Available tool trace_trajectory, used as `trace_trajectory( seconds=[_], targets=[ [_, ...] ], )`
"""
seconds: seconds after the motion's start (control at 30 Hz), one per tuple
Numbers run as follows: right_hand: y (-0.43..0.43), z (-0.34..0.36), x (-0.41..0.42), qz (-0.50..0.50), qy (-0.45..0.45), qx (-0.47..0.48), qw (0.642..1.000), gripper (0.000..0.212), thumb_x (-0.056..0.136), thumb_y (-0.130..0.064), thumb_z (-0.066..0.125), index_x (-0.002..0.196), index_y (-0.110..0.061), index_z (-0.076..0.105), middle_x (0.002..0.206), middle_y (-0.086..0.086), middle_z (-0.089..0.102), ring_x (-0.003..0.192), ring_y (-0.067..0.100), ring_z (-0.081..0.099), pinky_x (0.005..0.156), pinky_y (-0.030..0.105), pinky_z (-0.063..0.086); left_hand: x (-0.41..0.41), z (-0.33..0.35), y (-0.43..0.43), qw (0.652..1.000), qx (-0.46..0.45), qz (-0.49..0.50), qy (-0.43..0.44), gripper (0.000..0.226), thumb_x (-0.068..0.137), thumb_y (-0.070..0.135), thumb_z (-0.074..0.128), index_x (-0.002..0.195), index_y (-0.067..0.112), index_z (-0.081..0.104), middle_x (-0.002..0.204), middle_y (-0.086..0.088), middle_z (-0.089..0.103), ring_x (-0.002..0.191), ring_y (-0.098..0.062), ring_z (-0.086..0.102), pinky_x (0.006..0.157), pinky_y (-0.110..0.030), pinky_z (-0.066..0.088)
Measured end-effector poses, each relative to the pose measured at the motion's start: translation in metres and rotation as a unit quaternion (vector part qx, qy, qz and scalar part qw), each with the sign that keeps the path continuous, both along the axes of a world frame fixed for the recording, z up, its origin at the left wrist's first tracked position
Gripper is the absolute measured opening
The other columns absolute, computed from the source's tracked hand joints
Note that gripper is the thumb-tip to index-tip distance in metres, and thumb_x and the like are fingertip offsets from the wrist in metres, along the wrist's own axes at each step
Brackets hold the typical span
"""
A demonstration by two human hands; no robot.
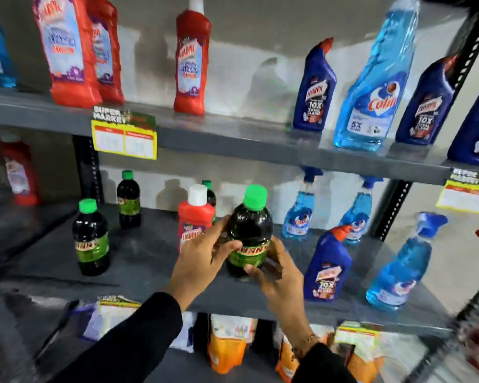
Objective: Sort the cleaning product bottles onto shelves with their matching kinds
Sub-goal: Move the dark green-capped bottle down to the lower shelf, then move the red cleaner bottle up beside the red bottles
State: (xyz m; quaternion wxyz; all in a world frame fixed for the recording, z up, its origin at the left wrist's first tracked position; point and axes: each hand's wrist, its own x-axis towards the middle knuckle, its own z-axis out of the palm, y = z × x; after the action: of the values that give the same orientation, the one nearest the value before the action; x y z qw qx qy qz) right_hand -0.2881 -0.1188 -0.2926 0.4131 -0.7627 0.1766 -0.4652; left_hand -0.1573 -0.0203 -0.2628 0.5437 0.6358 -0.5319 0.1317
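A dark bottle with a green cap and green label (pixel 250 225) is upright over the middle shelf (pixel 138 261). My left hand (pixel 202 261) grips its left side and my right hand (pixel 280 275) wraps its lower right. Just behind my left hand stands a red bottle with a white cap (pixel 195 214). Matching dark green-capped bottles stand at the front left (pixel 91 236) and further back (pixel 128 200). A dark blue angled-neck bottle (pixel 328 266) stands to the right of my hands, among light blue spray bottles (pixel 398 266).
The upper shelf (pixel 233 136) carries red bottles (pixel 67 51) at left, dark blue bottles (pixel 314 87) and a tall light blue bottle (pixel 376 84) at right. Yellow price tags (pixel 125 139) hang on shelf edges. Orange pouches (pixel 227 346) fill the bottom shelf.
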Motion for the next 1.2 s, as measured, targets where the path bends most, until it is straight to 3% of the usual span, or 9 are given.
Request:
trace_trajectory(
  seconds=[0.1,0.33,0.47,0.57,0.67,0.8,0.93,1.0,1.2],
  targets=[
    [-0.023,-0.032,0.015,-0.009,0.066,0.078,0.995,0.064,0.073,0.006,0.07,0.125,-0.024,0.047,0.103,-0.017,0.062,0.087,-0.02,0.059,0.086,0.01,0.048,0.01,-0.036,-0.027,0.983,0.116,-0.073,0.125,0.047,0.082,0.061,0.045,0.125,0.054,0.028,0.122,0.007,0.059,0.105,-0.01,0.062,0.092,-0.029,0.05],
    [-0.046,-0.078,0.051,-0.083,0.151,0.158,0.972,0.058,0.078,-0.006,0.068,0.129,-0.016,0.042,0.113,0.01,0.067,0.107,0.027,0.062,0.089,0.027,0.046,0.028,-0.088,-0.077,0.936,0.266,-0.068,0.219,0.047,0.094,0.037,0.039,0.138,0.029,0.027,0.137,-0.013,0.051,0.126,-0.026,0.048,0.105,-0.035,0.038],
    [-0.054,-0.081,0.063,-0.091,0.17,0.147,0.97,0.052,0.081,-0.005,0.062,0.128,-0.012,0.042,0.116,0.013,0.066,0.107,0.028,0.06,0.073,0.012,0.035,0.041,-0.094,-0.087,0.93,0.273,-0.049,0.24,0.049,0.094,0.038,0.039,0.14,0.025,0.025,0.137,-0.018,0.05,0.125,-0.028,0.049,0.106,-0.04,0.038],
    [-0.058,-0.085,0.068,-0.085,0.175,0.143,0.97,0.052,0.081,-0.008,0.063,0.128,-0.015,0.042,0.116,0.006,0.063,0.107,0.022,0.058,0.082,0.017,0.038,0.044,-0.099,-0.087,0.934,0.288,-0.034,0.21,0.051,0.095,0.036,0.037,0.142,0.026,0.019,0.14,-0.018,0.046,0.127,-0.03,0.046,0.107,-0.042,0.038],
    [-0.05,-0.092,0.071,-0.134,0.105,0.135,0.976,0.039,0.072,-0.009,0.07,0.107,-0.017,0.055,0.1,-0.001,0.064,0.098,0.017,0.06,0.083,0.032,0.048,0.035,-0.098,-0.073,0.969,0.217,-0.008,0.119,0.05,0.096,0.029,0.037,0.142,0.019,0.022,0.145,-0.016,0.041,0.129,-0.026,0.045,0.107,-0.039,0.037],
    [-0.003,-0.099,0.083,-0.131,0.089,0.062,0.985,0.025,0.076,-0.023,0.067,0.089,-0.014,0.047,0.084,0.003,0.048,0.081,0.023,0.049,0.072,0.021,0.032,0.046,-0.089,-0.044,0.991,-0.001,0.129,-0.036,0.04,0.095,0.036,0.032,0.126,0.012,0.042,0.127,-0.016,0.048,0.116,-0.026,0.045,0.098,-0.03,0.035],
    [0.018,-0.091,0.129,0.01,0.127,0.091,0.988,0.061,0.078,-0.024,0.064,0.131,-0.012,0.036,0.122,-0.003,0.042,0.113,0.008,0.045,0.095,0.018,0.035,0.09,-0.071,-0.026,0.956,0.064,0.169,0.231,0.056,0.093,0.041,0.037,0.14,0.014,0.022,0.149,-0.017,0.025,0.138,-0.024,0.023,0.11,-0.03,0.021],
    [0.015,-0.082,0.149,0.039,0.124,0.15,0.98,0.073,0.073,-0.018,0.072,0.135,-0.014,0.033,0.131,0.0,0.05,0.117,0.016,0.052,0.099,0.034,0.045,0.108,-0.064,-0.019,0.935,0.147,0.072,0.313,0.05,0.093,0.04,0.038,0.137,0.016,0.031,0.144,-0.011,0.04,0.128,-0.018,0.041,0.106,-0.029,0.031],
    [0.015,-0.067,0.145,0.031,0.141,0.108,0.984,0.052,0.08,-0.007,0.065,0.126,-0.005,0.042,0.121,0.017,0.062,0.108,0.03,0.06,0.088,0.03,0.046,0.096,-0.057,0.006,0.928,0.19,0.022,0.319,0.034,0.093,0.037,0.041,0.123,0.021,0.047,0.114,0.002,0.058,0.104,-0.012,0.056,0.087,-0.024,0.038]
  ],
)
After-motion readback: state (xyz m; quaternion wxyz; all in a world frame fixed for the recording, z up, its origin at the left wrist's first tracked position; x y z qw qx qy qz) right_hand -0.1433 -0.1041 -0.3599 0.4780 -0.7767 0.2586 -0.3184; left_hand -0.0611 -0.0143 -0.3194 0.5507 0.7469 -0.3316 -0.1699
